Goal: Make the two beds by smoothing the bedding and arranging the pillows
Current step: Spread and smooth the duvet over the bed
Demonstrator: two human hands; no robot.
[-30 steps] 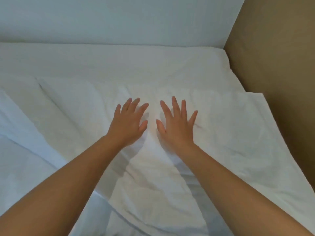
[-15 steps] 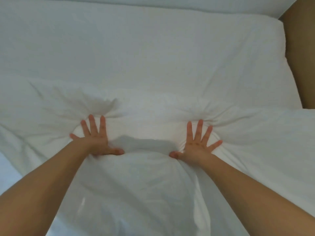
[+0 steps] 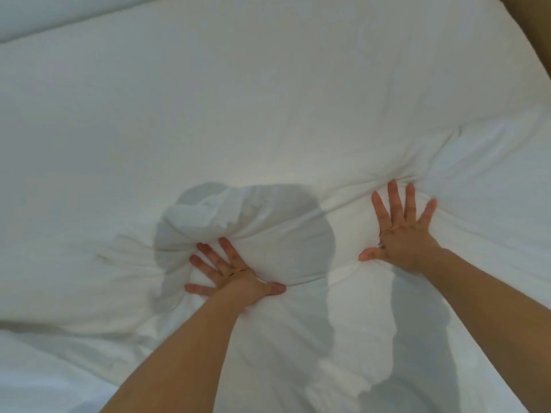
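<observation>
White bedding fills the view. A white duvet [image 3: 283,338] covers the near half of the bed, and its upper edge runs across the middle over the flat white sheet [image 3: 268,99]. My left hand [image 3: 235,271] lies palm down on the duvet, fingers spread, with a bunched fold of fabric puffed up just beyond its fingertips. My right hand [image 3: 402,231] presses flat on the duvet further right, fingers spread, with creases fanning out from it. Neither hand grips the cloth. No pillows are visible.
A brown wall or headboard panel [image 3: 533,28] borders the bed at the top right corner. A white seam or second surface [image 3: 44,16] runs along the top left. My shadow falls on the duvet between the arms.
My hands started close together, then slid apart across the duvet. The right hand has gone further right and forward, and fabric has bunched up ahead of the left hand. The view has moved closer.
</observation>
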